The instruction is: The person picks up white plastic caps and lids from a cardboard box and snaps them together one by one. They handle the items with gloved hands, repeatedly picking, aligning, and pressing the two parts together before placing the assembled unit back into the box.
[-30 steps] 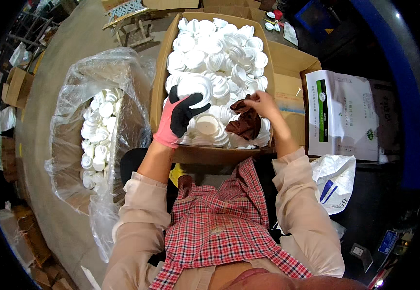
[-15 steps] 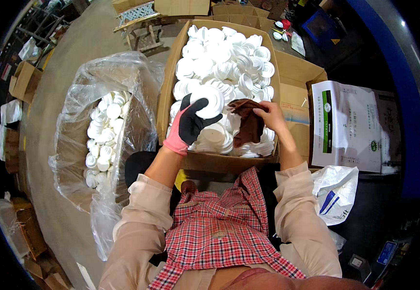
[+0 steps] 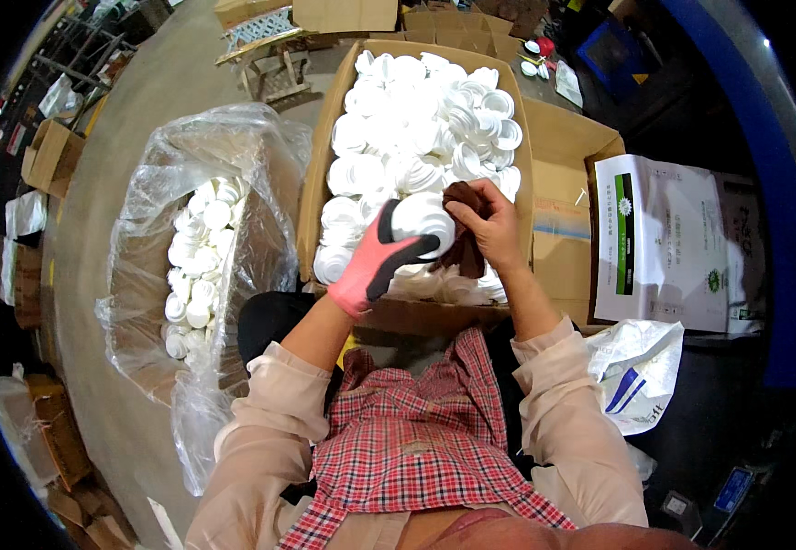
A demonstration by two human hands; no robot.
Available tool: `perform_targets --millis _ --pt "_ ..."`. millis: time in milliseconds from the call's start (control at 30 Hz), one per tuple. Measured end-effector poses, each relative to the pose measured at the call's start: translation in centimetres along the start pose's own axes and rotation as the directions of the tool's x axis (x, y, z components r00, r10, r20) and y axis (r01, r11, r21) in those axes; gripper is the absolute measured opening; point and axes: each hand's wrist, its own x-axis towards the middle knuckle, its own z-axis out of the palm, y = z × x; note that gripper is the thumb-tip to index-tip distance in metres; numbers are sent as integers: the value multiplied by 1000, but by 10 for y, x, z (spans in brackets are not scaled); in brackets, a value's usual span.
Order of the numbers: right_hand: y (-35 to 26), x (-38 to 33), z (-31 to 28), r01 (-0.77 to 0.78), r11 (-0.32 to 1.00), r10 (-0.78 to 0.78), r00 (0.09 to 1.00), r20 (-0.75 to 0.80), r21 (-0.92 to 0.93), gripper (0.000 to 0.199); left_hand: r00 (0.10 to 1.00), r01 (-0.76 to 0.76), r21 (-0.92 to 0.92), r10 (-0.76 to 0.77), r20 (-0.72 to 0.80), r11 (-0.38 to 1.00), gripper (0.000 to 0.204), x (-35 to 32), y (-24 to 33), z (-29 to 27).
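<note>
Your left hand (image 3: 381,252) grips a white ridged disc (image 3: 422,220), right hand (image 3: 496,223) pinching brown cloth (image 3: 466,255) at its edge; likely wiping, next wanting steady hold.

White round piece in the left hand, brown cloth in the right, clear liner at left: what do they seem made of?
White round piece: probably smooth moulded plastic, by its ringed steps. Brown cloth: seemingly soft matte fabric, bunched in folds; fibre unclear. Clear liner: likely thin, glossy plastic film, see-through with bright creases.
</note>
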Motion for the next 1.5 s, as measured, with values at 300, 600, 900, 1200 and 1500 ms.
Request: perform_targets --millis 300,600,900,1200,1500 --pt "-2 0 -14 18 997 -2 979 206 -76 23 989 -91 303 49 143 949 66 -3 8 -5" --pt "-20 7 -10 10 998 -21 987 160 68 23 984 -177 238 179 16 955 55 10 -16 -22" --pt "-26 1 6 229 890 -70 923 379 -394 28 968 -246 729 205 147 639 59 -2 -4 -7" --pt "-29 9 1 168 877 -33 956 293 -449 30 974 -225 603 195 116 765 65 2 -9 -15" --pt "-33 1 2 -7 922 115 959 258 -387 30 969 -246 552 202 140 797 72 -2 -8 -10"
